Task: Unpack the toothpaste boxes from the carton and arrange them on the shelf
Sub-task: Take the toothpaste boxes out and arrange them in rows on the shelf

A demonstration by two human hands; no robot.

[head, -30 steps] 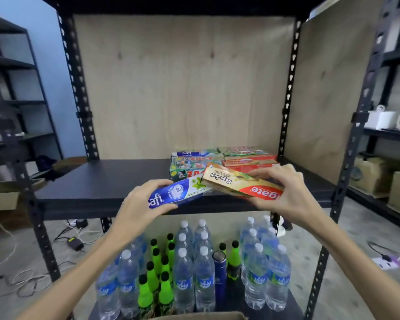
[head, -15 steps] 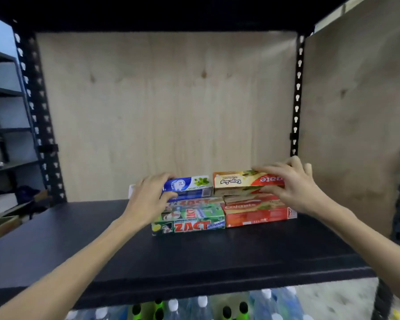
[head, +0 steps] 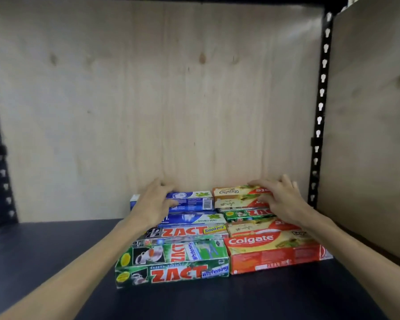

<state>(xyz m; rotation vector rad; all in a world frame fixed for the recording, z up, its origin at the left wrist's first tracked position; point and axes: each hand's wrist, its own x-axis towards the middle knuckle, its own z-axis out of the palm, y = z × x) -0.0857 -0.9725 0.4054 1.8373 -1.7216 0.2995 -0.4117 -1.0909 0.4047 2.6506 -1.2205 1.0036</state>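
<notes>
On the dark shelf [head: 56,262], the toothpaste boxes lie in two stepped stacks against the plywood back panel [head: 148,100]. The left hand [head: 154,205] curls its fingers over the blue Safi box [head: 192,200] topping the left stack, above the green ZACT Whitening box [head: 173,262]. The right hand [head: 281,199] clasps the tan Colgate box [head: 236,197] on the right stack, above a red Colgate box [head: 273,252].
</notes>
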